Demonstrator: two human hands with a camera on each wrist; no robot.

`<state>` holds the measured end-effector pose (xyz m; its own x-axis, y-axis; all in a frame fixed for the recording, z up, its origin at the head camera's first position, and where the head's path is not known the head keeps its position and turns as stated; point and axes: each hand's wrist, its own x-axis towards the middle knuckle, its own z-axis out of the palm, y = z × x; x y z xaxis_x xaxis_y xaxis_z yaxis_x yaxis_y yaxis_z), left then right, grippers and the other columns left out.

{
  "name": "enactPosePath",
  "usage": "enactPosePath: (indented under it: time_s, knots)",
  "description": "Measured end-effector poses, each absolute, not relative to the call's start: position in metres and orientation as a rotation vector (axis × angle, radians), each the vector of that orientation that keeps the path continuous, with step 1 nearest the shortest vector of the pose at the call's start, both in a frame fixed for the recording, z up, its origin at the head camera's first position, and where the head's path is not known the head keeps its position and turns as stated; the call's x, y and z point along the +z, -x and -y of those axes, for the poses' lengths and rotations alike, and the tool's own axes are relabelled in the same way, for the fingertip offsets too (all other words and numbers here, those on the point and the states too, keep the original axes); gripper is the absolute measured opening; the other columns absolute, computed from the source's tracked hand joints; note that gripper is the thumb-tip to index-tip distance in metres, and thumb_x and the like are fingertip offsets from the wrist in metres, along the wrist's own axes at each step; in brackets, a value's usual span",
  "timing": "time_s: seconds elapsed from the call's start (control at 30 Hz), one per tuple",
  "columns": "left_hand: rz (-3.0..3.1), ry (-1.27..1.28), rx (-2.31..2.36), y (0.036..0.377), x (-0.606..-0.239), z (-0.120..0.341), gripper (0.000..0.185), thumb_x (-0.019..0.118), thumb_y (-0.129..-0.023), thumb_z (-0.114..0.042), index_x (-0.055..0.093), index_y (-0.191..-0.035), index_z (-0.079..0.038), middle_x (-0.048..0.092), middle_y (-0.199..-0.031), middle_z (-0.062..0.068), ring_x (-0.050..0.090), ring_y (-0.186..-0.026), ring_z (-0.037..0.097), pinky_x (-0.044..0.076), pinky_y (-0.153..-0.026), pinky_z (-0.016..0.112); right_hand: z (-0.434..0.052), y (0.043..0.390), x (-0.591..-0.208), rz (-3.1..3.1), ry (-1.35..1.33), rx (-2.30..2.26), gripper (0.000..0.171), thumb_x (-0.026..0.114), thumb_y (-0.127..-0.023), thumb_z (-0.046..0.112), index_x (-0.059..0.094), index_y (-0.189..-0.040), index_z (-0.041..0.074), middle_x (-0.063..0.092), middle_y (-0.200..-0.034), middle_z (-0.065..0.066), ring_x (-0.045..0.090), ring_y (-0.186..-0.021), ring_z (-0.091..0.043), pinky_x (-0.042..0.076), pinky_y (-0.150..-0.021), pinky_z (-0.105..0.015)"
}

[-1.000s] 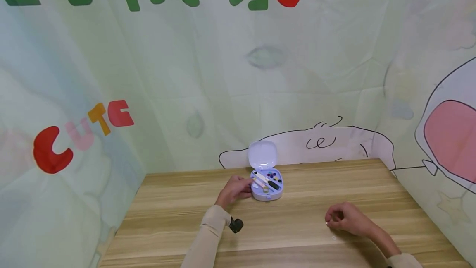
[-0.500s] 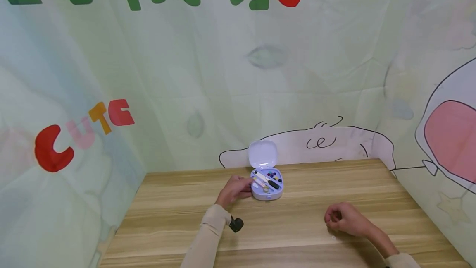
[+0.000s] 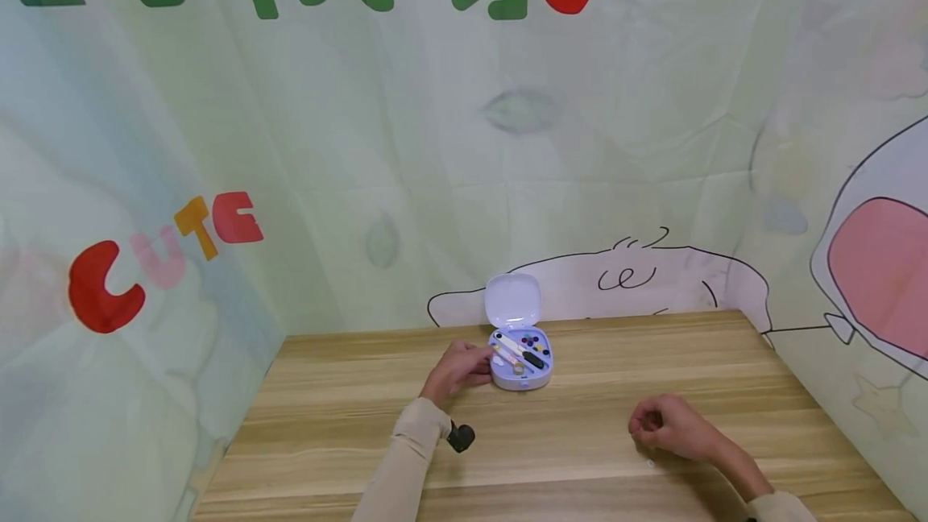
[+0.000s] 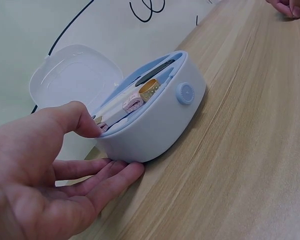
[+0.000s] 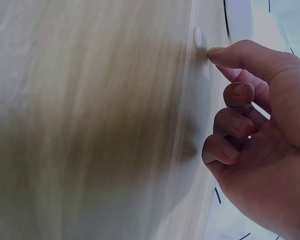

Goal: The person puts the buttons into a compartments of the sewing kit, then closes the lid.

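A small lavender box (image 3: 520, 373) stands on the wooden table (image 3: 348, 425) with its lid (image 3: 512, 300) raised. Inside lie a black-handled tool, a small spool and coloured pins. My left hand (image 3: 457, 369) grips the box's left side. In the left wrist view its thumb (image 4: 72, 117) sits on the rim of the box (image 4: 160, 125) and its fingers (image 4: 110, 175) lie along the base. My right hand (image 3: 670, 425) rests on the table to the right, well apart from the box. Its fingers (image 5: 235, 125) are curled, and no object shows in them.
A printed cloth backdrop (image 3: 464, 143) closes in the table at the back and on both sides. A black wrist camera (image 3: 460, 436) sits on my left sleeve. A tiny white speck (image 3: 650, 463) lies on the wood just in front of my right hand.
My right hand has slid slightly to the left along the table. The left hand and the box have stayed where they were.
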<state>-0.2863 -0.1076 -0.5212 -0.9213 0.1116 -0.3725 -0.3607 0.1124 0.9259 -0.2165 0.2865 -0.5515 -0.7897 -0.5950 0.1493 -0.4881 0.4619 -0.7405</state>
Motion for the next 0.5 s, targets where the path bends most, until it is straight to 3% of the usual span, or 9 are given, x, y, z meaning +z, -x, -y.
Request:
enactPosePath:
  time_s: [0.27, 0.5]
  knots:
    - [-2.061, 0.238, 1.848, 0.287, -0.522, 0.108, 0.028, 0.062, -0.098, -0.011, 0.065, -0.115, 0.012, 0.070, -0.104, 0.017, 0.067, -0.090, 0.021, 0.063, -0.086, 0.037, -0.277, 0.221, -0.549, -2.579, 0.964, -1.231, 0.012, 0.077, -0.086, 0.005, 0.071, -0.087, 0.016, 0.054, -0.073, 0.014, 0.048, -0.066, 0.000, 0.043, -0.054, -0.020]
    - [-2.036, 0.234, 1.885, 0.288, -0.524, 0.108, 0.024, 0.063, -0.096, -0.009, 0.065, -0.110, 0.011, 0.068, -0.097, 0.015, 0.066, -0.086, 0.020, 0.064, -0.084, 0.036, -0.262, 0.236, -0.539, -2.521, 0.968, -1.333, 0.008, 0.075, -0.089, 0.003, 0.069, -0.089, 0.009, 0.052, -0.071, 0.012, 0.048, -0.064, -0.001, 0.042, -0.052, -0.019]
